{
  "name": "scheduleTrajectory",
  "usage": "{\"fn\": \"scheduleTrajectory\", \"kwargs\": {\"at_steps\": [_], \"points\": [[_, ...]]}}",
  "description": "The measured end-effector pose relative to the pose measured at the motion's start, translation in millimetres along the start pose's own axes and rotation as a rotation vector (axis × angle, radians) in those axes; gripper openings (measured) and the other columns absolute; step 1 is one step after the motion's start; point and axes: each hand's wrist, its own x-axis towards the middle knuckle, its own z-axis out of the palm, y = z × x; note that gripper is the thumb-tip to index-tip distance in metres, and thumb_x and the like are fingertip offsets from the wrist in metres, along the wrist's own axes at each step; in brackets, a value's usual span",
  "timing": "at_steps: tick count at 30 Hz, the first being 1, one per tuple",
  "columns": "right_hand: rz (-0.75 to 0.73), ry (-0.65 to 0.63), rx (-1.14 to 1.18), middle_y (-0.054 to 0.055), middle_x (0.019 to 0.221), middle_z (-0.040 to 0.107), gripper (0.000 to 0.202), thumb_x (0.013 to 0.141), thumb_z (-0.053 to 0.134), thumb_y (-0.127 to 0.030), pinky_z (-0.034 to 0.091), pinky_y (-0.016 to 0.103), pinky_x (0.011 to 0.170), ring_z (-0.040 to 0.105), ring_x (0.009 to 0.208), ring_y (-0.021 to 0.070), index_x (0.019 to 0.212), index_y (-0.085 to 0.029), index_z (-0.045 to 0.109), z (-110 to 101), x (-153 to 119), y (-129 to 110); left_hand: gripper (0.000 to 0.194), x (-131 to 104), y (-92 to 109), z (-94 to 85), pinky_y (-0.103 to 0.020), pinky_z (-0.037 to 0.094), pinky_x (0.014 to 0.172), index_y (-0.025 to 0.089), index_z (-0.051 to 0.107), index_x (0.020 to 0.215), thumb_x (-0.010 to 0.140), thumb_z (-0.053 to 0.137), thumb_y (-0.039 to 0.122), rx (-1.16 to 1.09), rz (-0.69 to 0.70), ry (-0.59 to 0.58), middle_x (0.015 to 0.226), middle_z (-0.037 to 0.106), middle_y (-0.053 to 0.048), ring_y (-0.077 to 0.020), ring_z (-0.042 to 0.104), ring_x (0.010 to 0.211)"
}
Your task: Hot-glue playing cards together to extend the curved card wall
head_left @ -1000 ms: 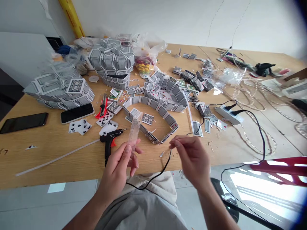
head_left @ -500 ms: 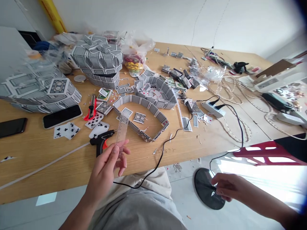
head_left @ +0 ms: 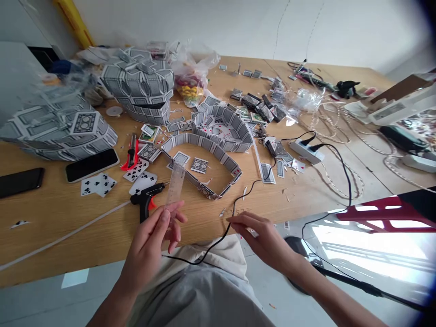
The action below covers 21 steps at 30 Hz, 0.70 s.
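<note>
My left hand holds a clear plastic ruler upright over the front edge of the wooden table. My right hand hovers at the table's front edge, fingers loosely apart and holding nothing, close to the black cord that runs from the black hot glue gun. Just beyond the ruler lies a curved wall of glued playing cards.
Two large card-covered models stand at the left. Two phones, loose cards, a red cutter, a power strip, rope coils and a red stool surround the work area.
My right hand dropped from the cord toward the floor by a black round base, then came back up to the table's front edge. The left hand stayed holding the ruler.
</note>
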Motion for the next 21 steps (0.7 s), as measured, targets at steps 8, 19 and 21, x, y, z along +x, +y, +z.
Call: {"fn": "scheduleTrajectory", "kwargs": {"at_steps": [8, 19, 21], "points": [[-0.232, -0.063, -0.386, 0.007, 0.101, 0.068, 0.02, 0.112, 0.048, -0.017, 0.054, 0.033, 0.077, 0.066, 0.089, 0.0214, 0.104, -0.02, 0.066, 45.6, 38.2, 15.2, 0.047, -2.5, -2.6, -11.4, -0.022, 0.046, 0.048, 0.02, 0.073, 0.136, 0.105, 0.06, 0.054, 0.0, -0.014, 0.061, 0.103, 0.07, -0.01, -0.0123, 0.057, 0.067], [-0.294, -0.073, -0.745, 0.011, 0.099, 0.061, 0.027, 0.092, 0.048, 0.007, 0.051, 0.037, 0.074, 0.052, 0.084, 0.0254, 0.098, -0.019, 0.052, 56.9, 34.0, 4.9, 0.05, 0.9, 5.9, 8.0, -0.023, 0.045, 0.048, 0.018, 0.074, 0.133, 0.103, 0.063, 0.056, -0.009, -0.023, 0.042, 0.098, 0.07, -0.01, -0.0123, 0.056, 0.064], [-0.315, -0.092, -0.772, 0.012, 0.099, 0.06, 0.028, 0.09, 0.048, 0.007, 0.049, 0.037, 0.074, 0.05, 0.084, 0.0253, 0.097, -0.019, 0.051, 55.7, 35.5, 7.2, 0.051, 0.2, 6.0, 7.8, -0.023, 0.045, 0.047, 0.018, 0.075, 0.132, 0.102, 0.064, 0.057, -0.008, -0.019, 0.03, 0.099, 0.07, -0.01, -0.0125, 0.056, 0.064]]}}
